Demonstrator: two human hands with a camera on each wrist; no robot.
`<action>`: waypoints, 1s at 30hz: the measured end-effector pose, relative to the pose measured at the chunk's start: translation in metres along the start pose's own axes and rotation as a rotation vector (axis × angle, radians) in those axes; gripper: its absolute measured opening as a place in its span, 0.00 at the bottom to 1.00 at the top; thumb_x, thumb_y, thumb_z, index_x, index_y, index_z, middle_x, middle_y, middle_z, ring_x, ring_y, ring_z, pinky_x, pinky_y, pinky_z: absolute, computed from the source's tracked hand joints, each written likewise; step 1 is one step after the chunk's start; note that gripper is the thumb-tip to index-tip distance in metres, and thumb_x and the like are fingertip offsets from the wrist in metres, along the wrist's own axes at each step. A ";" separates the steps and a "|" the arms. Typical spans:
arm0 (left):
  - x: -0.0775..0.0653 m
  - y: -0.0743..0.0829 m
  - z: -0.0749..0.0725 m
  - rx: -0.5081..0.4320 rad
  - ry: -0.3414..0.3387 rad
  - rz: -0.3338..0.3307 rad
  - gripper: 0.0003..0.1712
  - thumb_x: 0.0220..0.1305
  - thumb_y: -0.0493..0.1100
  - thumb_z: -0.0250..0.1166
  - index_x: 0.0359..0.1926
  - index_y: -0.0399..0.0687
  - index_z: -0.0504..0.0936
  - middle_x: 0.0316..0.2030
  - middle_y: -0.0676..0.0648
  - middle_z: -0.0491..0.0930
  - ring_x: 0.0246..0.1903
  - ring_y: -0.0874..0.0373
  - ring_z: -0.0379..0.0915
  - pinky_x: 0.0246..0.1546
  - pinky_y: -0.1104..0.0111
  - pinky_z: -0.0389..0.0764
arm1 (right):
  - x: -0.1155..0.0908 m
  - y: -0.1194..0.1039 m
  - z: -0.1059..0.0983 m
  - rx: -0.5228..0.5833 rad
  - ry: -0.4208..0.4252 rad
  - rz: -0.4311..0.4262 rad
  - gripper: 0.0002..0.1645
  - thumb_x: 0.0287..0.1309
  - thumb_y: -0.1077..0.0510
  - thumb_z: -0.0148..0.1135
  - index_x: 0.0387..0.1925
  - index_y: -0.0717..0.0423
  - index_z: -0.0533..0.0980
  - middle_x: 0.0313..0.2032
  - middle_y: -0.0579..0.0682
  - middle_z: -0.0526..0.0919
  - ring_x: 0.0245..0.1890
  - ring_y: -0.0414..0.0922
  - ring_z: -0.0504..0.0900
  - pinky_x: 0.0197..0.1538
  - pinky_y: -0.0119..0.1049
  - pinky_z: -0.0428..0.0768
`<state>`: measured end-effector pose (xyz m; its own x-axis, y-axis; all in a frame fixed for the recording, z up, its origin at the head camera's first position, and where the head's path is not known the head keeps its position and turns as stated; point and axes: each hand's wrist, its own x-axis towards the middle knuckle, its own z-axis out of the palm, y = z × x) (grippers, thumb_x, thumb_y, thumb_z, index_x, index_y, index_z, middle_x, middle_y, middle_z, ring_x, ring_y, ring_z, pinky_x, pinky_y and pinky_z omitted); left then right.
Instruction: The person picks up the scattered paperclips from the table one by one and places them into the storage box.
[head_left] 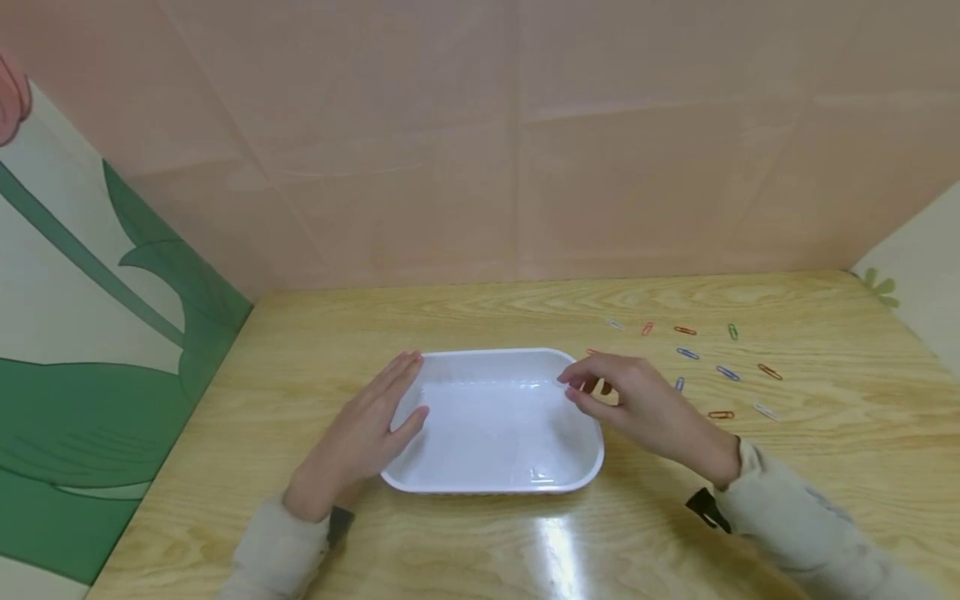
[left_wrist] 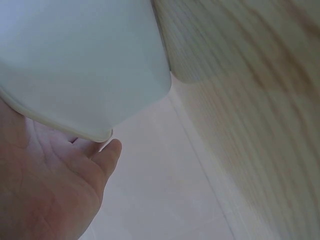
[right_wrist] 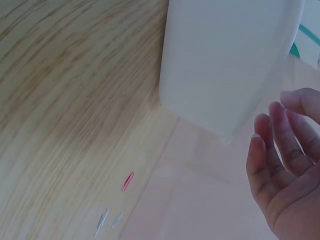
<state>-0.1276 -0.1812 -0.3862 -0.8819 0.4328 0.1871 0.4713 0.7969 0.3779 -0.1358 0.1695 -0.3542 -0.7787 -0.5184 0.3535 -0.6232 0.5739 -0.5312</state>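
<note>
A white rectangular tray (head_left: pixel 491 433) sits on the wooden table. My left hand (head_left: pixel 367 421) rests on its left rim with fingers fairly straight; in the left wrist view this hand (left_wrist: pixel 60 170) lies along the tray's edge. Over the right rim, my right hand (head_left: pixel 630 400) pinches a small pale thing, seemingly a white paper clip (head_left: pixel 562 383), between thumb and fingertips. The right wrist view shows the thumb and forefinger of that hand (right_wrist: pixel 290 160) meeting beside the tray's outer wall (right_wrist: pixel 220 65), with the other fingers loosely bent.
To the right of the tray lie several loose paper clips, among them a green one (head_left: pixel 732 332), a blue one (head_left: pixel 727 373), an orange-red one (head_left: pixel 721 414) and a white one (head_left: pixel 766 412). A pinkish covering (head_left: pixel 517 167) rises behind the table (head_left: pixel 315 333).
</note>
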 end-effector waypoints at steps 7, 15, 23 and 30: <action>-0.001 0.000 0.001 0.002 0.000 0.002 0.38 0.73 0.53 0.56 0.75 0.40 0.58 0.76 0.42 0.56 0.76 0.44 0.52 0.74 0.49 0.60 | 0.004 -0.002 0.010 0.020 0.011 -0.023 0.09 0.57 0.67 0.68 0.39 0.55 0.83 0.33 0.40 0.84 0.33 0.33 0.80 0.35 0.29 0.83; -0.001 0.001 0.001 0.005 0.002 0.006 0.38 0.73 0.53 0.56 0.75 0.40 0.58 0.76 0.43 0.56 0.76 0.45 0.51 0.74 0.50 0.60 | 0.008 -0.004 0.020 0.035 -0.006 -0.033 0.08 0.58 0.66 0.67 0.39 0.55 0.84 0.35 0.42 0.87 0.33 0.34 0.81 0.33 0.29 0.83; -0.001 0.003 0.000 0.006 0.003 -0.002 0.38 0.73 0.53 0.55 0.75 0.40 0.58 0.76 0.43 0.57 0.76 0.47 0.52 0.75 0.52 0.60 | 0.012 -0.009 0.031 0.050 -0.054 -0.018 0.06 0.59 0.63 0.67 0.39 0.56 0.84 0.35 0.43 0.87 0.33 0.34 0.81 0.35 0.29 0.84; 0.000 0.004 0.000 0.008 0.011 -0.001 0.37 0.73 0.52 0.56 0.75 0.40 0.59 0.75 0.42 0.58 0.76 0.46 0.53 0.75 0.51 0.61 | 0.015 -0.012 0.041 0.056 -0.113 0.008 0.06 0.60 0.62 0.66 0.40 0.55 0.84 0.36 0.43 0.87 0.35 0.35 0.82 0.37 0.30 0.84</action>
<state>-0.1256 -0.1785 -0.3848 -0.8823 0.4273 0.1971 0.4706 0.8007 0.3707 -0.1374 0.1287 -0.3739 -0.7684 -0.5840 0.2617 -0.6096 0.5434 -0.5772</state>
